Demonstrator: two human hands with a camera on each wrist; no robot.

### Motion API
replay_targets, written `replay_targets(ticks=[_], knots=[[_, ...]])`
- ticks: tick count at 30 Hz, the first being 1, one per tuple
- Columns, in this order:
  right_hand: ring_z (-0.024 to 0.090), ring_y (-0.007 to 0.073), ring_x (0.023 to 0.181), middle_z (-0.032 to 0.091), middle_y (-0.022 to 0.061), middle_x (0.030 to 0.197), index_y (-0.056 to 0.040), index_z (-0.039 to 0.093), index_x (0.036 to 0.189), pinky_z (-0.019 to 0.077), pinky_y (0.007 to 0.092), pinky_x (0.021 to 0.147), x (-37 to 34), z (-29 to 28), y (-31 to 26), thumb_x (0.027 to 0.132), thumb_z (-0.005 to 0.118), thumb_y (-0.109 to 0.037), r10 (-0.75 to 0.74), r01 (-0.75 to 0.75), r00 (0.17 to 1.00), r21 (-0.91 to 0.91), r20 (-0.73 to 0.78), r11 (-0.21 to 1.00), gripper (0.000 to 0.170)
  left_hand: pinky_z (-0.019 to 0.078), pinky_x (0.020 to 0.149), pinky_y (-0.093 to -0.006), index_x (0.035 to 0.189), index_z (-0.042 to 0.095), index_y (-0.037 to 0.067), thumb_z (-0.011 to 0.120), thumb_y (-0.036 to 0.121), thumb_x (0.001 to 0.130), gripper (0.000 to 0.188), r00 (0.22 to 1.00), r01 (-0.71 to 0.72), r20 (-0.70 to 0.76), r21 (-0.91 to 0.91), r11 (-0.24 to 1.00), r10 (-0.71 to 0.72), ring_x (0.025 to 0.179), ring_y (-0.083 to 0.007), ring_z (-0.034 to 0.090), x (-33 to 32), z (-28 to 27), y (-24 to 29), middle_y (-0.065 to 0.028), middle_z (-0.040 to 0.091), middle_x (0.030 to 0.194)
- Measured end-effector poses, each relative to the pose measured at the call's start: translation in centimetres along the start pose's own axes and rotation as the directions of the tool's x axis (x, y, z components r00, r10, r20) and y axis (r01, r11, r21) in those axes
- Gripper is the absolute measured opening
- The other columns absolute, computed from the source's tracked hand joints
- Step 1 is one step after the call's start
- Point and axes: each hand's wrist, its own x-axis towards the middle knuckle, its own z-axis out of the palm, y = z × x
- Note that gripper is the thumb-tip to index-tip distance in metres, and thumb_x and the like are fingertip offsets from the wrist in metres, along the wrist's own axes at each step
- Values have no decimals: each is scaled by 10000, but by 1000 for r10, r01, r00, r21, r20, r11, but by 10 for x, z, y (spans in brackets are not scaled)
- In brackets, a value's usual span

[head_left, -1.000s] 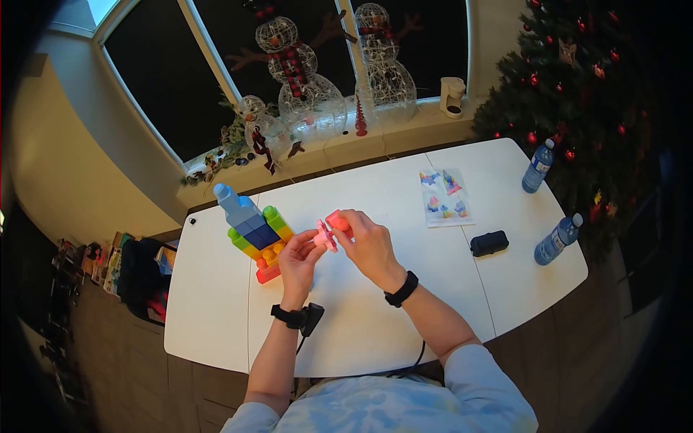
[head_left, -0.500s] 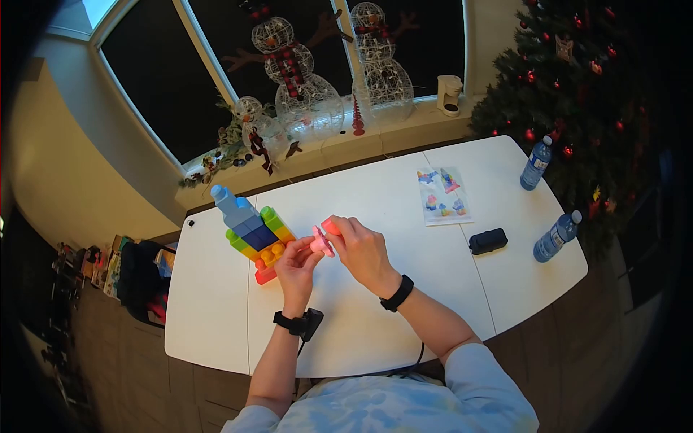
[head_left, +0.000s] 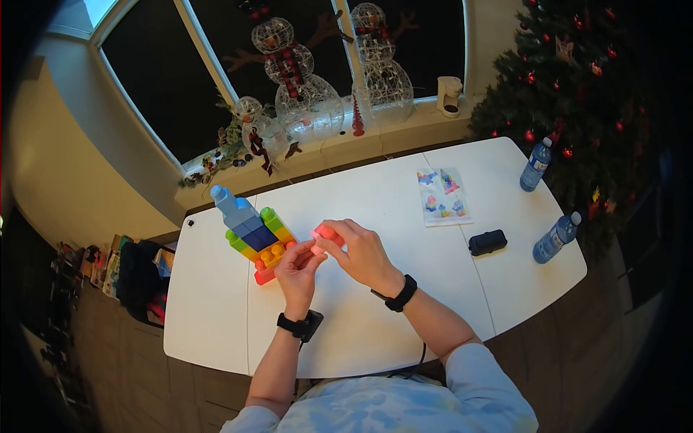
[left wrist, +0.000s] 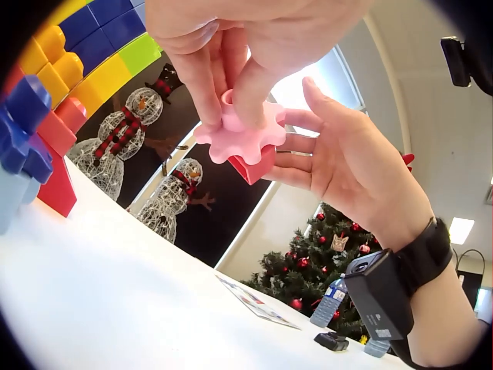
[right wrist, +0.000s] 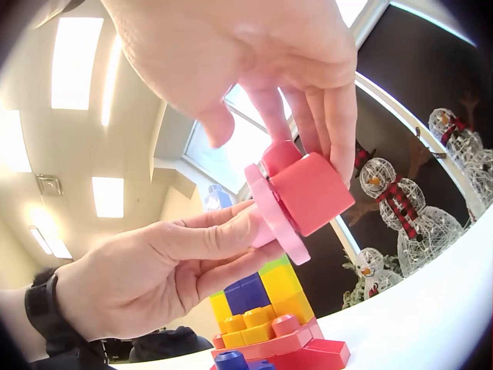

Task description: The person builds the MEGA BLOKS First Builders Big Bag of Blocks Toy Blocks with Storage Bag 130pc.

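Observation:
My left hand (head_left: 294, 278) pinches the round peg of a pink, scallop-edged toy gear (left wrist: 245, 142) between thumb and fingers. A red toy block (right wrist: 314, 194) sits against the gear's other face, its round stud beside the rim. My right hand (head_left: 364, 252) has its fingers stretched along the far side of the red block, the thumb standing away from it in the right wrist view. Both hands are above the table, just right of a stepped toy-block build (head_left: 256, 234) in light blue, dark blue, green, yellow, orange and red.
On the white table (head_left: 390, 310) lie a picture sheet (head_left: 444, 196) and a black case (head_left: 489, 242). Two water bottles (head_left: 535, 166) stand along the right edge. A decorated tree (head_left: 570, 94) is beyond them, and wire snowmen (head_left: 307, 86) line the window sill.
The red block has come down and left against the pink gear. My right thumb has lifted off the block, while the left hand keeps its pinch on the gear.

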Motion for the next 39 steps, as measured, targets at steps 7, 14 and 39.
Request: replay_targets(ticks=[7,14,39], knots=[[708,344,828,720,138,940,-57,650,1118,577,414,748,4,-3,33,877,773,-307,63,-65,989,13,133,998,368,590,924,-317,1183,688,-26,788,-28,868,330,967,-12,237,405,914,-92,1021,-196,734,12,-28,24,-97,754,1088],[707,330,961,757,117,1034,-85,657,1155,558,414,826,-2,-4,83,801,761,-175,306,-222,814,-224,493,949,380,581,877,-347,1216,706,16,765,10,864,357,892,-141,393,711,689,-222,949,-260,726,21,-83,21,-130,738,1169],[697,334,1049,750,145,1099,-55,626,1210,554,399,889,-4,-6,85,825,715,-142,307,-254,758,-173,575,952,405,548,978,-370,1463,507,127,895,31,686,874,748,-262,603,651,713,-276,1148,-259,641,-9,-118,17,-92,625,1349]])
